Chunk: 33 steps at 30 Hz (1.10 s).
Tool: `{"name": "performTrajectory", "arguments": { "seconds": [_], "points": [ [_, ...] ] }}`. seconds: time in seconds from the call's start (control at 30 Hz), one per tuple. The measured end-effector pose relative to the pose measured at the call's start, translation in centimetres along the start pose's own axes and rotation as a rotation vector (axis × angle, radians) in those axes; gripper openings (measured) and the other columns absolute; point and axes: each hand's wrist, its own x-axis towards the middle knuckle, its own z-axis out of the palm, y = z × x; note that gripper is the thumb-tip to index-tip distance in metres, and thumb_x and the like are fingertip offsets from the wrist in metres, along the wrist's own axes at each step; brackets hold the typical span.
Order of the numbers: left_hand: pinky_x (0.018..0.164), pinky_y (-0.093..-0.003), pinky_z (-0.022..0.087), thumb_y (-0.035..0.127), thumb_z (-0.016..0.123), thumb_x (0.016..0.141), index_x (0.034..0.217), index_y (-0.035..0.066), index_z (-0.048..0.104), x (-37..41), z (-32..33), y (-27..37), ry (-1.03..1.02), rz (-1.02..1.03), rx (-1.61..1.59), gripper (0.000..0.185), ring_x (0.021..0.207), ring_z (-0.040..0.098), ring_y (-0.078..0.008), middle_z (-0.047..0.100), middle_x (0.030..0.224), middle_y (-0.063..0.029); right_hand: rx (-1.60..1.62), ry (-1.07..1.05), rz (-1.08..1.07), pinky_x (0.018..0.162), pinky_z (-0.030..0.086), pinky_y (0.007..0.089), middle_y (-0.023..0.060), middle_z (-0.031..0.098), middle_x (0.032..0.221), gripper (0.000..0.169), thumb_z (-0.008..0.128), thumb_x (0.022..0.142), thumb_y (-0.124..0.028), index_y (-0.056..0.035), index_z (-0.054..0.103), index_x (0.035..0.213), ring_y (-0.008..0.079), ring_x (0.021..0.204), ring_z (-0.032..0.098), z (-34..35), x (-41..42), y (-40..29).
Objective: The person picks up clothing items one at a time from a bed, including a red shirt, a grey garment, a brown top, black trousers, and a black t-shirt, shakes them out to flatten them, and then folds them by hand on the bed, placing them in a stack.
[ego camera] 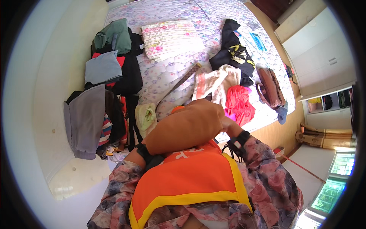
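Note:
A bunched brown-orange cloth [186, 126] spans from wrist to wrist in front of me, held up between both hands. My right hand [226, 123] grips its right end, the fingers tucked out of sight under the fabric. At the other end my left hand goes in behind the cloth; only the wrist with its black strap shows. Just beyond the bundle lie a red garment [240, 104], a cream towel [226, 81] with a pinkish band and a pale yellow-green cloth [145, 116]. A checked belt [178, 84] stretches over the floral mattress [171, 68].
Along the left, piled clothes include a grey garment [85, 123], a light-blue folded one [103, 68] and a green one [120, 37]. A folded flowered textile [171, 38], a black garment [230, 54] and a brown bag [271, 87] rest farther out. A white cabinet [317, 54] stands right.

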Motion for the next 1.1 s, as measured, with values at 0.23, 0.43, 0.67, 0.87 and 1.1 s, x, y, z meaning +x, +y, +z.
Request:
{"name": "performTrajectory", "arguments": {
  "seconds": [0.23,0.43,0.67,0.87,1.1],
  "points": [
    [0.097,-0.0281,0.033,0.036,0.044,0.091,0.121,0.002,0.051,-5.3,1.2,-3.1,0.23,0.184,-0.163,0.046,0.113,0.046,-0.0165,0.05,0.124,-0.0087,0.689,0.074,0.11,0.101,0.033,0.0403,0.0115,0.043,0.131,0.046,0.029,0.095,-0.035,-0.0065,0.039,0.129,0.0243,0.119,0.044,0.6,-3.5,0.8],
    [0.098,-0.0296,0.033,0.032,0.046,0.091,0.123,0.005,0.05,-10.0,3.3,-1.9,0.459,0.175,-0.892,0.042,0.113,0.047,-0.0177,0.052,0.122,-0.0084,0.779,0.299,0.192,0.101,0.034,0.0439,0.0137,0.047,0.127,0.042,0.028,0.096,-0.028,-0.004,0.041,0.127,0.0263,0.116,0.046,2.1,-5.8,0.8],
    [0.101,-0.0324,0.03,0.015,0.055,0.084,0.135,0.006,0.029,-13.8,1.6,5.7,0.569,0.253,-1.873,0.057,0.12,0.04,-0.0193,0.04,0.132,-0.0101,0.475,0.165,0.256,0.099,0.036,0.043,0.0137,0.044,0.129,0.051,0.046,0.087,-0.022,-0.0064,0.032,0.133,0.0267,0.117,0.046,3.9,-7.0,-2.9],
    [0.096,-0.0297,0.035,0.012,0.065,0.076,0.139,0.009,0.015,-13.7,-0.8,7.6,0.939,-0.141,-1.079,0.081,0.113,0.044,-0.0217,0.044,0.122,-0.0161,-0.176,0.301,0.416,0.081,0.049,0.0321,0.0108,0.055,0.111,0.066,0.061,0.071,0.006,-0.0035,0.034,0.13,0.0198,0.096,0.057,4.7,-3.1,-7.3],
    [0.08,-0.0257,0.045,0.01,0.061,0.08,0.132,0.009,0.03,-14.6,-6.6,7.4,0.966,0.203,-1.8,0.061,0.098,0.052,-0.0139,0.052,0.11,-0.0086,-0.332,0.41,0.102,0.08,0.051,0.0337,0.0171,0.052,0.111,0.052,0.054,0.079,0.002,0.0033,0.035,0.128,0.023,0.095,0.057,7.8,3.3,-18.1]
  ]
}}
